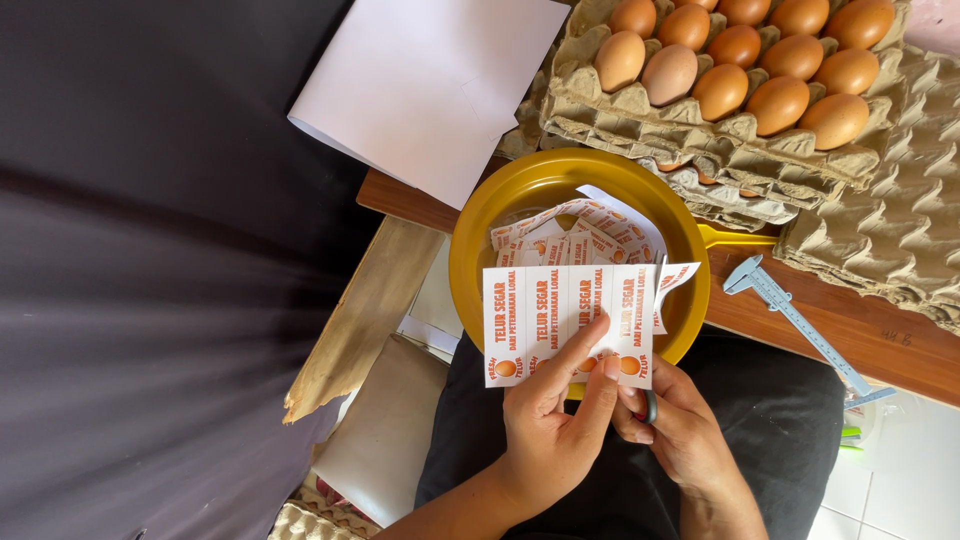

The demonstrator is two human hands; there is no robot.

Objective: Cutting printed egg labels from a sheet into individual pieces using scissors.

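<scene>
Two hands grasping one four-label strip over one yellow bowl, scissors in right.

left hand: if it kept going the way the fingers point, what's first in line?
The left hand already touches the strip of printed labels. Straight on, up the frame, comes the yellow bowl with its cut labels; depth is unclear, so it might pass above the rim.

Scissors mostly hidden within right hand, blades behind label strip.

Eggs about twelve visible; yellow bowl one; caliper one; hands two.
</scene>
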